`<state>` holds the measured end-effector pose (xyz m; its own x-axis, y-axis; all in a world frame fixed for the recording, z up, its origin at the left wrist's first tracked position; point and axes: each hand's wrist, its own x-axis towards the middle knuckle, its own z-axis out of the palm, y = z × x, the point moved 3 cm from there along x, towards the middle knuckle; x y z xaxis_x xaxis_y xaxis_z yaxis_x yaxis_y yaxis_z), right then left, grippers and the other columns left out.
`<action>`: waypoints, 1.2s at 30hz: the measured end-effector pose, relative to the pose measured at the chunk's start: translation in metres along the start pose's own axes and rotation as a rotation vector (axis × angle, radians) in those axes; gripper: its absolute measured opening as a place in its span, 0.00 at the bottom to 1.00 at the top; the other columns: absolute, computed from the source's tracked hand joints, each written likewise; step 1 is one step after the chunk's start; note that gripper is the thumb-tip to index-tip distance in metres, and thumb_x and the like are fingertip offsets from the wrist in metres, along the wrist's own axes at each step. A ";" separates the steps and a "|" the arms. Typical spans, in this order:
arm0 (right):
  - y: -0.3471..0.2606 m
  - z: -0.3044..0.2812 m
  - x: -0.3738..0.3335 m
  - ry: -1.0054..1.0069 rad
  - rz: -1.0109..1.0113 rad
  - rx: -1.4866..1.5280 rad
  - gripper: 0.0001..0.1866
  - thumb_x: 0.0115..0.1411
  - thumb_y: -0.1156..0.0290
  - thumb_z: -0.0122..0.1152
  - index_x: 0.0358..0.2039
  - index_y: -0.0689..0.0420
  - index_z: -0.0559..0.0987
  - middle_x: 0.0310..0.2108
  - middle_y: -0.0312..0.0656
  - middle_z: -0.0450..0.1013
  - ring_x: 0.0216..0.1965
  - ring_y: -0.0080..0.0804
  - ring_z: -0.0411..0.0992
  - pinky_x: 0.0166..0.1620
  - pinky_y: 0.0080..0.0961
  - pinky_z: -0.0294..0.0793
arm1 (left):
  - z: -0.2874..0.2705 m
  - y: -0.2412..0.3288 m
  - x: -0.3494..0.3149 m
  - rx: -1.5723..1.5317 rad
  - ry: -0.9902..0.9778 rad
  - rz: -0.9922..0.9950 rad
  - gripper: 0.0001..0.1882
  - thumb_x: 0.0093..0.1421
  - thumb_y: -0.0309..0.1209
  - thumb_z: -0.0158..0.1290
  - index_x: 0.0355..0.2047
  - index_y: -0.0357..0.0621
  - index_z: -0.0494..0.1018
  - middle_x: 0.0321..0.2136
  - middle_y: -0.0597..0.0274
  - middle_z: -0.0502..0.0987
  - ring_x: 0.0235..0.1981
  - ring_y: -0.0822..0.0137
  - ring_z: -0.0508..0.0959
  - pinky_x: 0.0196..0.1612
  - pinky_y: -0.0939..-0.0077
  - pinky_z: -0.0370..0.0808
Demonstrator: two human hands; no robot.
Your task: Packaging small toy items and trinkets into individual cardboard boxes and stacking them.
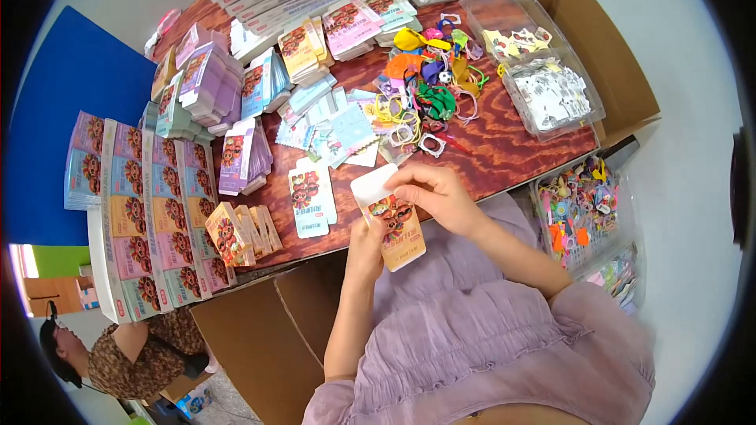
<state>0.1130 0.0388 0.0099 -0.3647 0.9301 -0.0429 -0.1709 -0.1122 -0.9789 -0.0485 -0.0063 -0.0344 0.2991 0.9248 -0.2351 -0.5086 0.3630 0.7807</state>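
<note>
My left hand (pixel 364 252) is closed around the lower left side of a flat orange carton (pixel 405 240) with a printed cartoon picture, held just off the table's front edge. Its white top flap stands up. At the carton's upper right, my right hand (pixel 435 193) has its fingers bent and pinched at the base of that flap; whether something small sits between them is hidden. Two flat pale-blue cartons (pixel 309 203) lie on the table to the left. Beyond the hands is a loose pile of colourful small toys and bands (pixel 433 86), beside scattered light-blue printed cards (pixel 335 130).
Stacks of purple cartons (pixel 211 83) and pink cartons (pixel 350 27) line the back and left. Long display boxes (pixel 150 220) stand at the left edge. Transparent trays (pixel 551 94) hold small pieces at right; a basket of trinkets (pixel 579 205) sits lower. Another person (pixel 142 354) is at lower left.
</note>
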 end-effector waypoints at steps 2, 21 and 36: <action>0.004 -0.003 0.001 0.153 -0.132 0.121 0.08 0.65 0.75 0.59 0.44 0.60 0.75 0.37 0.34 0.74 0.39 0.16 0.72 0.39 0.15 0.74 | 0.005 0.009 -0.001 0.097 0.149 0.200 0.22 0.67 0.31 0.52 0.58 0.34 0.64 0.49 0.54 0.75 0.48 0.67 0.77 0.50 0.72 0.75; 0.005 -0.018 -0.004 0.095 -0.163 -0.127 0.04 0.63 0.79 0.57 0.39 0.62 0.76 0.36 0.35 0.73 0.37 0.16 0.71 0.39 0.19 0.72 | 0.024 0.041 -0.011 0.707 0.110 0.242 0.23 0.59 0.14 0.54 0.55 0.35 0.67 0.41 0.56 0.76 0.40 0.69 0.80 0.39 0.78 0.80; 0.004 -0.022 -0.007 0.082 0.078 -0.021 0.04 0.60 0.78 0.62 0.32 0.63 0.75 0.28 0.33 0.75 0.30 0.16 0.71 0.33 0.18 0.71 | 0.027 0.034 -0.003 0.761 0.034 0.146 0.27 0.58 0.13 0.55 0.54 0.41 0.57 0.41 0.53 0.76 0.37 0.67 0.80 0.37 0.77 0.78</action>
<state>0.1356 0.0392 0.0022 -0.3001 0.9445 -0.1341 -0.1252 -0.1783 -0.9760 -0.0455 0.0004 0.0085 0.2401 0.9648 -0.1075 0.1570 0.0707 0.9851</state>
